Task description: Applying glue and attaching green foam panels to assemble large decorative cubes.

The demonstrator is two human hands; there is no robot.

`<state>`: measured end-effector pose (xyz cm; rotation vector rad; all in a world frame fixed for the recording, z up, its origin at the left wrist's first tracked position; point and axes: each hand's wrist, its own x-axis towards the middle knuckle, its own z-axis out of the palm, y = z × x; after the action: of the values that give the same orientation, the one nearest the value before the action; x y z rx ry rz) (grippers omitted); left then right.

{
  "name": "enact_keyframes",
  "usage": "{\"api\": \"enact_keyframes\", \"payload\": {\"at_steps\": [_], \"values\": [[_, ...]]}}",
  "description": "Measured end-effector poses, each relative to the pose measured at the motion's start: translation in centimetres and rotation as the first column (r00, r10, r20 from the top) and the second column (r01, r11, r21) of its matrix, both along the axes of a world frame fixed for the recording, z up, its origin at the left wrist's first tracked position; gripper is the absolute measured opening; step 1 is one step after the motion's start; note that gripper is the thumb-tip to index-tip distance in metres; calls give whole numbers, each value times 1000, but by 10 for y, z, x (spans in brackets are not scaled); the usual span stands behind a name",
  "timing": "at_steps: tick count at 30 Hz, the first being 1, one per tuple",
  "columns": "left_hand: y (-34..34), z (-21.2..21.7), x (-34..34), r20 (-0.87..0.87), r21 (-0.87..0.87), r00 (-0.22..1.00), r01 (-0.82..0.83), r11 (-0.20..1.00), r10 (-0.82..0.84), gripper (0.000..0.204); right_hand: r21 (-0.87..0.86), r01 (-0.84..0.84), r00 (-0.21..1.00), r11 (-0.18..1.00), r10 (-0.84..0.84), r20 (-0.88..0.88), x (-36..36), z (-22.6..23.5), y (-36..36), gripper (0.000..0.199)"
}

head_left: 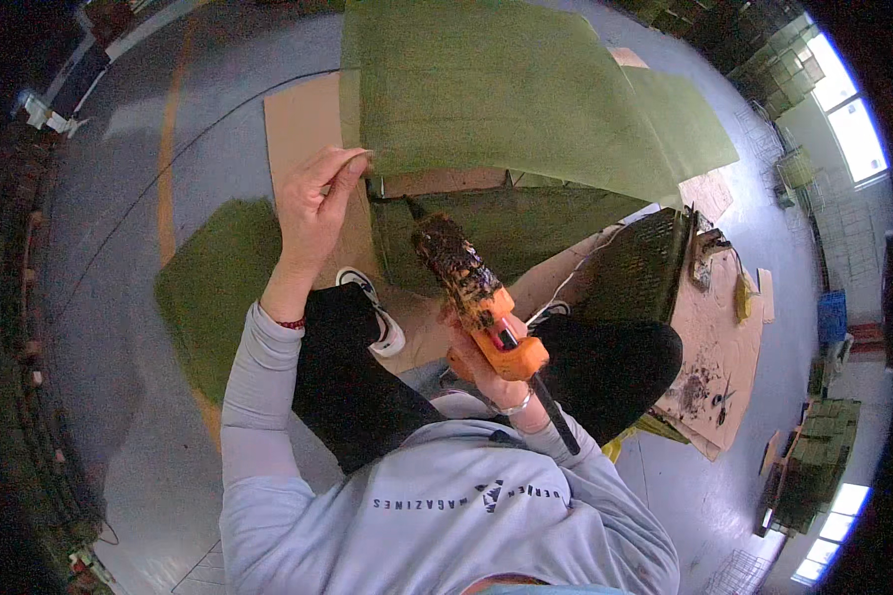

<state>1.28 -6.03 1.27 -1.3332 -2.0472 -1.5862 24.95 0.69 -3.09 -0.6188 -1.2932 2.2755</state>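
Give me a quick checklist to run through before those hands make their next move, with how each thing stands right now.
1. Left hand has the green mesh sheet: ok, pinched at its near left corner.
2. Right hand has the orange glue gun: ok, wrapped around its handle.
3. Black stick at the gun's rear: ok, it juts out of the back.
4. Gun's barrel clean: not ok, caked with dark residue.
5. Nozzle clear of the dark green panel beneath: cannot tell from this angle.
6. Gun hot: cannot tell, heat doesn't show.
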Motion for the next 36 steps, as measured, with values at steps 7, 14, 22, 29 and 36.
{"api": "enact_keyframes", "payload": {"at_steps": [7,14,22,29,36], "values": [[0,0,1,43,28,999,-1,1000,0,13,728,49,999,683,-50,-20,6,-16,13,21],[0,1,3,28,42,999,-18,999,17,13,660,85,996,746,-74,-45,4,-10,9,20],[0,3,6,49,26,999,-21,999,20,14,659,-51,999,750,31,43,-2,0,2,15],[-1,2,3,43,2,999,-9,1000,9,14,693,71,997,718,-54,-47,4,-22,10,15],[-2,2,3,45,14,999,16,1000,-16,13,592,73,997,802,-82,-11,10,-10,10,15]]}}
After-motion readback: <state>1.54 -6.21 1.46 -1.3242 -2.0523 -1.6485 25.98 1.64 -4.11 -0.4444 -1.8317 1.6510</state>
